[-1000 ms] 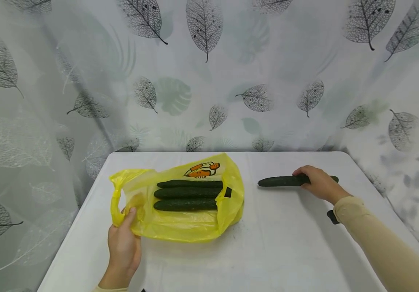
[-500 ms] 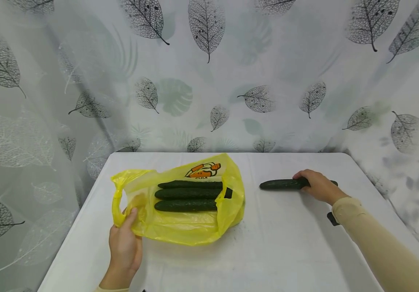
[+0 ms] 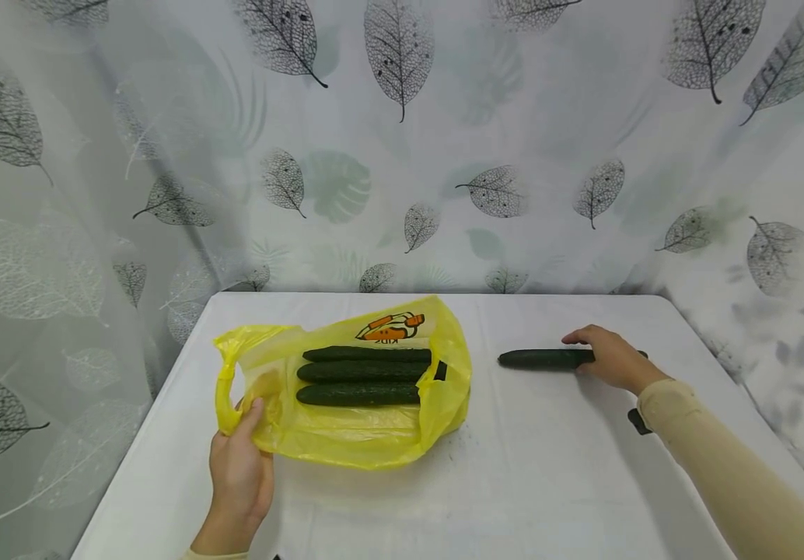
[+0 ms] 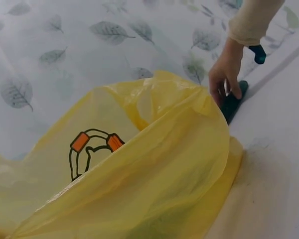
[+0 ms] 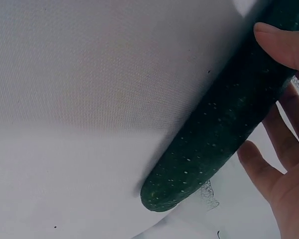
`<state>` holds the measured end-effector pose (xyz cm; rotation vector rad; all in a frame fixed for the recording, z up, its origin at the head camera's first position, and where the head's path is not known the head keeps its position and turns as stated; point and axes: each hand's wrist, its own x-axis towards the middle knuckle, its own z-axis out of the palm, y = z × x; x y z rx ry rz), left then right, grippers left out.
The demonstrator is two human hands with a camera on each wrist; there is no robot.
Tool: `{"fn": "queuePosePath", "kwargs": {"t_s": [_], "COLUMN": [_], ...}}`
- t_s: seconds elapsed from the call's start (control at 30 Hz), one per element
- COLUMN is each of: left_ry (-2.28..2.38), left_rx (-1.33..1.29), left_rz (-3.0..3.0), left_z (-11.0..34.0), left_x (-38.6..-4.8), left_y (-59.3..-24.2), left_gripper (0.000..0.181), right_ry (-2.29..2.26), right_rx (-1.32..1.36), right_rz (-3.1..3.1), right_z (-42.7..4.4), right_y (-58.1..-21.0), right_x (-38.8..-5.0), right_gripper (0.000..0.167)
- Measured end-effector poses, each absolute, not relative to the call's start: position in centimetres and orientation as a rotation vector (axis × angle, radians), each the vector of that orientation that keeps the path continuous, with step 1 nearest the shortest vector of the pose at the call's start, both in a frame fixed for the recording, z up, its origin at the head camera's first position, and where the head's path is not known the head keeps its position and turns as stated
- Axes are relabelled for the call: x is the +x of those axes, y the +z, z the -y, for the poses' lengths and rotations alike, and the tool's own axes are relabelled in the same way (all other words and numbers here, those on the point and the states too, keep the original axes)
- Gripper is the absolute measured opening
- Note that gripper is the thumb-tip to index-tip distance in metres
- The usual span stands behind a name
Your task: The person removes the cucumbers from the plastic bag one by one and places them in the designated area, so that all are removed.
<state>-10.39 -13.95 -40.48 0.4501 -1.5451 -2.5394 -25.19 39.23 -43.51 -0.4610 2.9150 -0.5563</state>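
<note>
A yellow plastic bag [image 3: 332, 435] lies on its side on the white table, mouth toward the left, with three cucumbers [image 3: 358, 394] side by side in it. My left hand [image 3: 239, 474] grips the bag's edge by the handle, thumb on top. Another cucumber [image 3: 538, 358] lies flat on the table to the right of the bag. Over its right part is my right hand [image 3: 612, 358], fingers spread and loose around it. In the right wrist view the thumb [image 5: 284, 47] overlaps this cucumber [image 5: 214, 124], and the other fingers stand apart along its far side.
The white table [image 3: 514, 467] reaches back to a leaf-patterned curtain [image 3: 402, 155], which also hangs at both sides. A small dark object [image 3: 638, 421] shows under the right sleeve. In the left wrist view the bag [image 4: 179, 164] covers much of the scene.
The right-hand cucumber has come down and lies flat, and my right fingers have loosened from it. My left hand and the bag have stayed nearly the same; the head view has shifted slightly.
</note>
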Motion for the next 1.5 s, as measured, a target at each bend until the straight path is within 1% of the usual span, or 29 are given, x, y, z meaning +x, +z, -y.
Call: {"fn": "queuePosePath", "kwargs": {"t_s": [0.23,0.4,0.63,0.8,0.9,1.0,1.17,1.3,1.4,1.5], "left_ry": [-2.549,-2.547,-2.537,-2.533,-2.532,-2.532,-2.531,-2.529,-2.528,-2.534], "left_rx": [0.452,0.434,0.417,0.421,0.422,0.417,0.4,0.399,0.407,0.418], "left_rz": [1.539,1.526,1.526,1.539,1.54,1.537,1.564,1.575,1.573,1.567], "left_z": [13.9,13.8,13.8,13.8,13.7,13.4,13.3,13.4,13.4,13.2], "left_x": [-10.3,-10.2,-10.2,-10.2,-10.2,-10.2,-10.3,-10.3,-10.3,-10.3], "left_y": [-40.4,-40.5,-40.6,-40.6,-40.5,-40.5,-40.4,-40.4,-40.4,-40.4], "left_gripper": [0.05,0.049,0.049,0.049,0.049,0.049,0.049,0.051,0.051,0.051], "right_ry": [-0.507,-0.527,-0.509,-0.536,-0.586,-0.599,-0.559,-0.595,-0.683,-0.82], "right_rx": [-0.453,-0.444,-0.486,-0.505,-0.577,-0.739,-1.081,-1.269,-1.325,-1.247], "right_rz": [-2.894,-2.883,-2.993,-3.18,-3.301,-3.414,-3.525,-3.498,-3.406,-3.26], "right_z": [-39.3,-38.4,-34.5,-30.8,-28.4,-25.9,-21.4,-17.9,-15.6,-13.7], "right_y": [-43.1,-41.7,-38.8,-36.8,-35.8,-34.9,-33.5,-32.5,-32.3,-32.6], "right_x": [-25.0,-25.0,-25.1,-24.3,-23.8,-23.1,-21.4,-20.0,-19.2,-18.6], "right_gripper": [0.058,0.062,0.074,0.071,0.066,0.065,0.075,0.082,0.083,0.082]}}
